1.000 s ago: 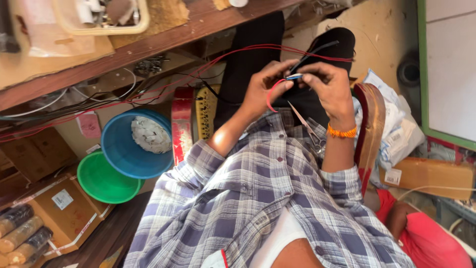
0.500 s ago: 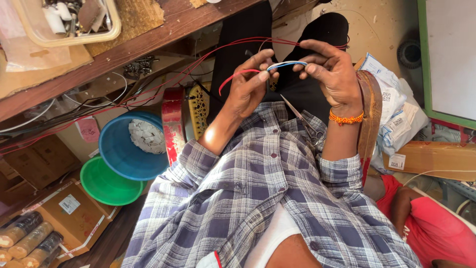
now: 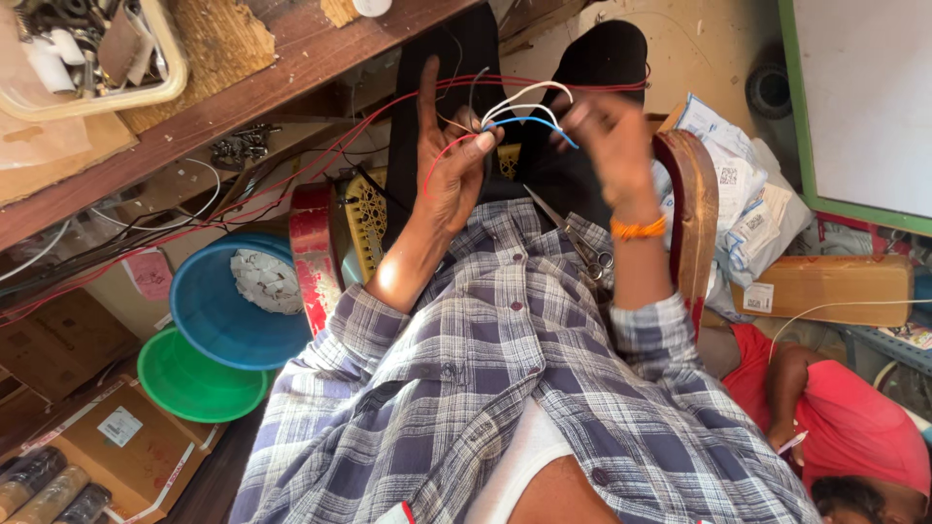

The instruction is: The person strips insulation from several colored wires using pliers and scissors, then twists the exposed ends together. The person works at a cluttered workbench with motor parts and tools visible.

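Note:
My left hand (image 3: pixel 449 165) is raised above my lap, index finger pointing up, pinching thin red, white and blue wires (image 3: pixel 519 107) near its fingertips. My right hand (image 3: pixel 607 131), blurred with motion, grips the other end of the same wire bundle; an orange band circles its wrist. The wires arc between both hands, and long red wires (image 3: pixel 320 155) trail off left under the wooden bench. A pair of scissors (image 3: pixel 578 243) lies on my lap below the hands, against my plaid shirt.
A wooden workbench (image 3: pixel 243 92) with a plastic tray of parts (image 3: pixel 87 53) is at upper left. A blue bowl (image 3: pixel 218 311) and a green bowl (image 3: pixel 189 383) sit on the floor left. A person in red (image 3: pixel 845 417) crouches at lower right beside a cardboard box (image 3: pixel 825 286).
Both hands have lifted higher and pulled slightly apart, drawing the wires into an arc. My left index finger now points straight up, and my right hand is moving fast.

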The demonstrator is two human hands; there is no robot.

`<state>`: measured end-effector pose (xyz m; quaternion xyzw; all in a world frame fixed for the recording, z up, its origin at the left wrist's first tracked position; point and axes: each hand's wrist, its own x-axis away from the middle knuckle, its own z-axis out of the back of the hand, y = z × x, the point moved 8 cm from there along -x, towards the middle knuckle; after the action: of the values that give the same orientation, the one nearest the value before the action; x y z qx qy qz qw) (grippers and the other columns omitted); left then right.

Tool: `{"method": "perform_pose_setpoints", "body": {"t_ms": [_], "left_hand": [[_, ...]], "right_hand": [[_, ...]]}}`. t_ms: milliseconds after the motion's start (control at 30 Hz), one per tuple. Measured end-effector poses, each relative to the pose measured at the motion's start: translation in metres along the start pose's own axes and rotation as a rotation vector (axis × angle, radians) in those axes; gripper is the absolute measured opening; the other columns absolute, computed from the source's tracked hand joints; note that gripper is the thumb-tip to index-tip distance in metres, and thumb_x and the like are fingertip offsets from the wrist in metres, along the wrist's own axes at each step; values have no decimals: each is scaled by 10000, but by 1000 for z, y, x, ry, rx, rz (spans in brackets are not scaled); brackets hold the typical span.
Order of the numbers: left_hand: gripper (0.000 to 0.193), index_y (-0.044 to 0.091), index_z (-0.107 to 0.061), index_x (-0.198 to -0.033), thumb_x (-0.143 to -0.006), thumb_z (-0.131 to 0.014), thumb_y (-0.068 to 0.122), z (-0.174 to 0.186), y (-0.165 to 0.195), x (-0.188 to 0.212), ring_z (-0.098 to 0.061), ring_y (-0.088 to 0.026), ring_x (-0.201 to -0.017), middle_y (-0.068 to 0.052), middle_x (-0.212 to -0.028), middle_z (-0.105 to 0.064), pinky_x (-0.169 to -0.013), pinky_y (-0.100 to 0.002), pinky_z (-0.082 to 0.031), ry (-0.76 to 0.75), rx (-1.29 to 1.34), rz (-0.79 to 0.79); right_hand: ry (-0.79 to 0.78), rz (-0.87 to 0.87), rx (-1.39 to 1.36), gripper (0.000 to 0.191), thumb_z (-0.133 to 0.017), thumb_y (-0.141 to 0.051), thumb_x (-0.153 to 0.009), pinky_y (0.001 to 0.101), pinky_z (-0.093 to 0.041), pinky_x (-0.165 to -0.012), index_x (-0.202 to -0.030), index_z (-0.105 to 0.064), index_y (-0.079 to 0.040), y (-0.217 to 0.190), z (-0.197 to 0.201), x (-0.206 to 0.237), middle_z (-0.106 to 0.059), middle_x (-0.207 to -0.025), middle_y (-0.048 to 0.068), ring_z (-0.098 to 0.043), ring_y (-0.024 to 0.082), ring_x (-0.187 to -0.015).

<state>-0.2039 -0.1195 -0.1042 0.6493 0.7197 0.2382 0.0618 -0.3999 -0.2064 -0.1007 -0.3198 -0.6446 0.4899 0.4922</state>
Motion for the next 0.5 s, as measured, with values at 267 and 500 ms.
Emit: {"method": "perform_pose_setpoints", "body": {"t_ms": [267, 500], "left_hand": [[1133, 218, -25, -1699, -888, -765, -64, -7, -5, 4, -655, -156, -890, -43, -919, -615, -916, -341, -562, -32, -153, 9], [1152, 209, 1, -1692, -880, -781, -27, -15, -5, 3, -673, -173, -923, -59, -935, -622, -949, -384, -576, -74, -127, 41]], "right_hand": [[-216, 170, -33, 654, -822, -459, -881, 213, -527, -769, -1325, -628, -21, -28, -68, 32, -699, -1075, 11, -637, 61, -882], [0, 268, 49, 453, -829, -388, -952, 235, -526, -651, -983, -731, 53, -48, -44, 12, -704, -858, 73, -646, 104, -731]]}}
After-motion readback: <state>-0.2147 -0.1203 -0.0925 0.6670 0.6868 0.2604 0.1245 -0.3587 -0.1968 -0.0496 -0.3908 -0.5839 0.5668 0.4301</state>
